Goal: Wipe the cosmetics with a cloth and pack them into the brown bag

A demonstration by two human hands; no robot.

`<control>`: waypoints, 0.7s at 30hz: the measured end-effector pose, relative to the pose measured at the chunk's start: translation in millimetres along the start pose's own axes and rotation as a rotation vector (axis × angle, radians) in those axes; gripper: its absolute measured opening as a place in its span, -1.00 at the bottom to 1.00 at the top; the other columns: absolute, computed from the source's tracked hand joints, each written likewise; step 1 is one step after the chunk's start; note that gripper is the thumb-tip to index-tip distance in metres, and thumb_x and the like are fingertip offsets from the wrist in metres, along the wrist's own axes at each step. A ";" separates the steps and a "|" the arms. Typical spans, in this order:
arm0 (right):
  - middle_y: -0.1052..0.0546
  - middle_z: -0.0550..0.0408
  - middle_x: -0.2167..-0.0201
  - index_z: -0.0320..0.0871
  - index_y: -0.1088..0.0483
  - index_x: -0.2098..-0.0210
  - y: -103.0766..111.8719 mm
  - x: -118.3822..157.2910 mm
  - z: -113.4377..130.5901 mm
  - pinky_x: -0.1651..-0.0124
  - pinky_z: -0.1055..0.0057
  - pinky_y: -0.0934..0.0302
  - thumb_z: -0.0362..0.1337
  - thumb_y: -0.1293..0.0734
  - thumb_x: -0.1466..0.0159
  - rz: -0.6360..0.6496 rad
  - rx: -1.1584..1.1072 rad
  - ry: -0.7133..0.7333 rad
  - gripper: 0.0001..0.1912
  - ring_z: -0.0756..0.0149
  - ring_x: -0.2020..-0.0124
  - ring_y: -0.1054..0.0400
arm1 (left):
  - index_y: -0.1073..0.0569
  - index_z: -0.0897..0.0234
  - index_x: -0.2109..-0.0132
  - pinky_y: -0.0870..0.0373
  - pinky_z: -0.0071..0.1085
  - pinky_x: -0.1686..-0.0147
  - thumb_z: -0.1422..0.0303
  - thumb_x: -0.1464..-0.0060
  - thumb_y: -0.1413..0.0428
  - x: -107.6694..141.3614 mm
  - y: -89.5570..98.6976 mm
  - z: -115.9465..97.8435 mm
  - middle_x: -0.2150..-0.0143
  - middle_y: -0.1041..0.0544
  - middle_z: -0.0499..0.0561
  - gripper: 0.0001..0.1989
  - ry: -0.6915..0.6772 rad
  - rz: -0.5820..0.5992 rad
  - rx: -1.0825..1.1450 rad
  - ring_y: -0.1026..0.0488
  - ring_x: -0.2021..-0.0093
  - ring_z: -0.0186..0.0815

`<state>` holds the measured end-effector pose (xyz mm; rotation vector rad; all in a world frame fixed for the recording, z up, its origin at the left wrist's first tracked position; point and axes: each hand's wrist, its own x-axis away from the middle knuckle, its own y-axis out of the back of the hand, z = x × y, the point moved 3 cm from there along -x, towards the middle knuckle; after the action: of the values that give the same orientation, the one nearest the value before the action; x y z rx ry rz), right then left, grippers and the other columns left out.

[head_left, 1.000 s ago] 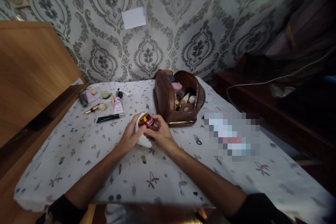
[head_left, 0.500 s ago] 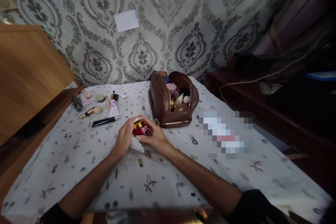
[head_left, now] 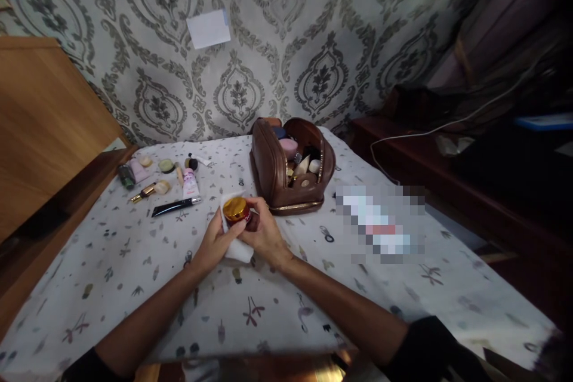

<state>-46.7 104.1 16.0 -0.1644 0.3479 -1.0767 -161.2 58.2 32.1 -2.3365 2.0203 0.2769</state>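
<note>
Between my two hands is a small red cream jar [head_left: 237, 211] with a shiny gold lid, its lid facing up toward me. My left hand [head_left: 213, 245] is closed around the jar's left side, with a white tissue [head_left: 239, 250] between palm and jar. My right hand [head_left: 265, 237] grips the jar from the right, fingers curled at its side. The tissue hangs below the jar between the hands. Just beyond stands a brown cosmetic bag [head_left: 273, 176], unzipped, with several items inside.
At the left lie a black tube [head_left: 172, 208], a pink-and-white tube [head_left: 190, 182], a gold-capped bottle [head_left: 144, 193], a green round container [head_left: 166, 165] and other cosmetics. A blurred-out item [head_left: 378, 224] lies at the right. A wooden panel [head_left: 49, 107] borders the left; a white cable [head_left: 430, 133] runs at right.
The jar has tipped so its gold lid now faces up, where its red side faced me before. More tissue shows under it. The view has shifted slightly.
</note>
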 end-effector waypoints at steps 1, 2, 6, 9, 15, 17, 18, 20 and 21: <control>-0.47 0.08 0.08 -0.05 -0.27 0.04 -0.6 0.4 0.8 0.03 0.28 -0.38 -0.27 -0.57 0.04 0.006 -0.004 -0.012 -0.37 0.26 0.13 -0.46 | -0.36 0.26 -0.18 -0.31 -0.25 -0.21 0.17 -0.12 -0.21 -0.1 1.3 0.4 -0.15 -0.50 0.10 -0.48 -0.025 -0.020 -0.040 -0.44 -0.16 -0.14; -0.48 0.07 0.07 -0.05 -0.28 0.04 -1.1 0.6 1.8 0.03 0.27 -0.38 -0.27 -0.56 0.03 0.008 -0.018 -0.026 -0.39 0.26 0.12 -0.46 | -0.35 0.26 -0.17 -0.31 -0.25 -0.21 0.18 -0.13 -0.21 -0.5 2.9 0.7 -0.15 -0.50 0.11 -0.49 -0.051 -0.042 -0.083 -0.43 -0.16 -0.14; -0.49 0.04 -0.04 -0.04 -0.39 0.01 -2.5 0.0 5.1 -0.08 0.25 -0.34 -0.32 -0.57 0.08 0.008 -0.167 -0.090 -0.36 0.22 0.03 -0.46 | -0.30 0.25 -0.20 -0.27 -0.23 -0.22 0.20 -0.17 -0.16 -3.5 10.1 3.2 -0.19 -0.45 0.12 -0.50 -0.099 -0.096 -0.203 -0.40 -0.18 -0.15; -0.52 0.06 -0.02 -0.03 -0.46 -0.02 -3.6 0.5 3.1 -0.08 0.24 -0.34 -0.23 -0.58 0.06 -0.016 -0.331 -0.190 -0.37 0.22 0.04 -0.47 | -0.28 0.23 -0.20 -0.26 -0.20 -0.23 0.21 -0.20 -0.13 -5.9 13.7 4.5 -0.16 -0.46 0.12 -0.53 -0.108 -0.109 -0.248 -0.40 -0.17 -0.16; -0.57 0.09 0.12 -0.05 -0.53 0.01 -1.8 0.8 0.6 0.13 0.40 -0.38 -0.13 -0.59 0.04 -0.087 -0.389 -0.275 -0.41 0.32 0.18 -0.48 | -0.29 0.26 -0.22 -0.12 -0.16 -0.33 0.20 -0.26 -0.04 -1.8 13.9 0.6 -0.23 -0.38 0.16 -0.55 -0.139 -0.021 -0.320 -0.28 -0.28 -0.12; -0.60 0.10 0.19 -0.07 -0.54 0.02 0.5 -0.6 1.6 0.20 0.44 -0.36 -0.14 -0.60 0.03 -0.109 -0.371 -0.293 -0.43 0.36 0.27 -0.48 | -0.16 0.22 -0.34 -0.04 -0.19 -0.38 0.25 -0.24 -0.05 2.0 13.9 1.6 -0.36 -0.23 0.16 -0.43 -0.128 0.086 -0.279 -0.13 -0.39 -0.12; -0.60 0.11 0.22 -0.08 -0.54 0.03 1.4 -1.3 2.1 0.24 0.45 -0.35 -0.14 -0.60 0.03 -0.116 -0.376 -0.312 -0.44 0.38 0.31 -0.47 | -0.07 0.20 -0.39 -0.03 -0.21 -0.38 0.28 -0.22 -0.07 3.7 14.5 3.5 -0.41 -0.16 0.15 -0.35 -0.111 0.140 -0.252 -0.06 -0.42 -0.12; -0.61 0.10 0.23 -0.10 -0.53 0.05 2.2 -2.8 2.9 0.31 0.48 -0.33 -0.16 -0.60 0.04 -0.116 -0.421 -0.336 -0.45 0.41 0.37 -0.46 | 0.07 0.17 -0.45 -0.06 -0.21 -0.38 0.36 -0.16 -0.09 5.6 17.2 8.5 -0.44 -0.09 0.15 -0.21 -0.089 0.213 -0.234 -0.01 -0.45 -0.10; -0.60 0.10 0.23 -0.11 -0.52 0.06 2.2 -3.6 3.3 0.33 0.49 -0.33 -0.17 -0.61 0.05 -0.114 -0.453 -0.334 -0.44 0.40 0.36 -0.46 | 0.08 0.16 -0.45 -0.07 -0.19 -0.37 0.39 -0.14 -0.10 5.5 19.1 10.9 -0.44 -0.10 0.15 -0.19 -0.099 0.223 -0.258 -0.01 -0.45 -0.09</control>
<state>-45.2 108.2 19.2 -0.7667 0.2780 -1.0474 -180.5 51.5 22.1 -2.1729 2.3184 0.6867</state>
